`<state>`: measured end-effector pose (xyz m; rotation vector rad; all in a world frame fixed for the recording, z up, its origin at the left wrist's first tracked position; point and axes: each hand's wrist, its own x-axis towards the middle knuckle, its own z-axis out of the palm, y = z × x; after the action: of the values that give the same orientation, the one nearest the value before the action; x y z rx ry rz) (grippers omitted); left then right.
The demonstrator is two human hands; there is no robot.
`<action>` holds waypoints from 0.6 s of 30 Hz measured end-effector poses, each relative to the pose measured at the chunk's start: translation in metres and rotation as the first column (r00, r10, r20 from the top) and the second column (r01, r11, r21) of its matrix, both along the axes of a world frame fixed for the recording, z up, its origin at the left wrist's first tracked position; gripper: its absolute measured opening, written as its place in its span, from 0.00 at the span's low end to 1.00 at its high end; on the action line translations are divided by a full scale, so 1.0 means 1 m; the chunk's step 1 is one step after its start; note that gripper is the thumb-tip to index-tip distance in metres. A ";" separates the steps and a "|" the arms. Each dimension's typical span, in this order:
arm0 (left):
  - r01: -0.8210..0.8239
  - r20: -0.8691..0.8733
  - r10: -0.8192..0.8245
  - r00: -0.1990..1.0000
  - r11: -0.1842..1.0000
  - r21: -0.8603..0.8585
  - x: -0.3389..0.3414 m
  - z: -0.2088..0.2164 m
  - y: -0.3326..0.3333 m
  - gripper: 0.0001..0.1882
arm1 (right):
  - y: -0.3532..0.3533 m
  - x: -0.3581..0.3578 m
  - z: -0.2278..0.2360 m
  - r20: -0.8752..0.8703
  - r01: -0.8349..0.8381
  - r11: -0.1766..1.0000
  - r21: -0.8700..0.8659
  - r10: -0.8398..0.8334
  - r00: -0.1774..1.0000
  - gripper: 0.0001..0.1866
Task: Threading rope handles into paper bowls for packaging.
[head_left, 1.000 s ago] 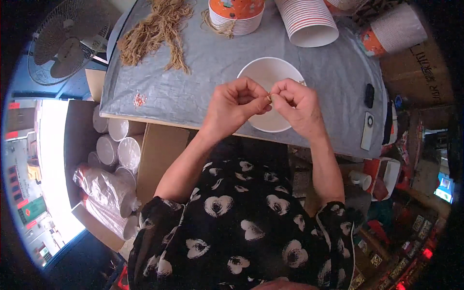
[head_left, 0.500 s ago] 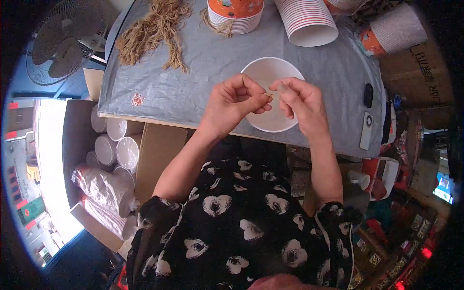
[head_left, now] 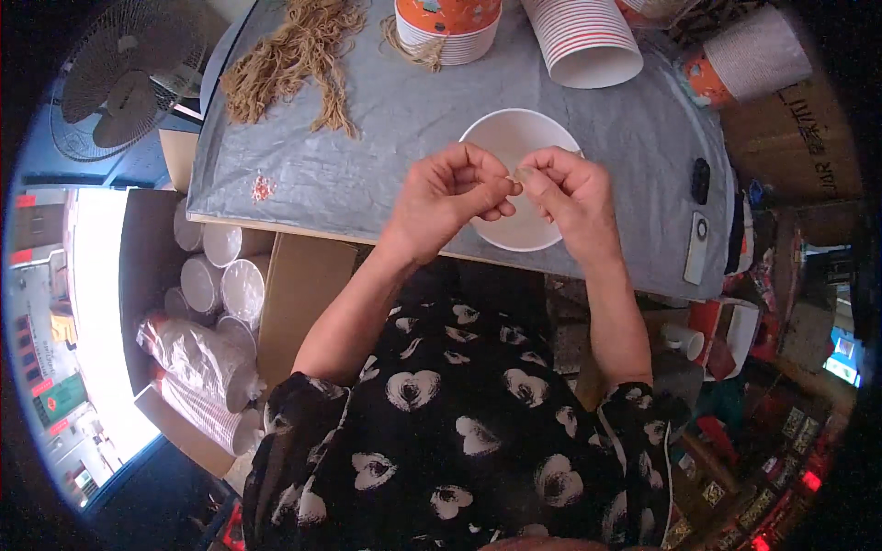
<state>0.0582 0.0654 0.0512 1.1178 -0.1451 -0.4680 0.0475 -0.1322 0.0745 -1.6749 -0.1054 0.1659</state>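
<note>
Over a white paper bucket (head_left: 516,134) near the table's front edge, my left hand (head_left: 439,204) and my right hand (head_left: 581,200) meet fingertip to fingertip. Both are closed in a pinch. Something tiny and pale is between the fingertips, too small to name. The bucket stands with its mouth up, and my hands hide part of its rim and inside. At the far left of the table lies a loose bundle of tan string (head_left: 292,64).
Farther back stand an orange-patterned bucket (head_left: 447,18) with string beside it and a lying stack of white buckets (head_left: 588,46). Small red-and-white bits (head_left: 263,188) lie at left. A black object (head_left: 700,181) is at right. A carton of wrapped buckets (head_left: 197,367) sits below left.
My right hand's thumb and forefinger have closed together and now touch the left fingertips. The left hand has hardly moved.
</note>
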 end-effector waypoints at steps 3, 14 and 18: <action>0.021 -0.046 -0.023 0.999 0.998 -0.064 0.001 -0.002 0.000 0.10 | 0.000 0.001 -0.004 -0.005 0.020 0.999 0.033 -0.020 1.000 0.07; 0.034 -0.066 -0.038 0.997 0.997 -0.066 -0.003 0.002 0.000 0.18 | -0.002 -0.002 -0.006 -0.003 0.066 0.997 0.049 -0.066 0.998 0.08; 0.037 -0.046 -0.038 0.998 0.999 -0.032 -0.004 0.003 -0.002 0.20 | 0.003 -0.003 -0.001 0.115 0.135 0.990 -0.048 -0.129 0.985 0.07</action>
<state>0.0540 0.0635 0.0538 1.0742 -0.1326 -0.5229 0.0443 -0.1288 0.0737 -1.7409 -0.0736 -0.0251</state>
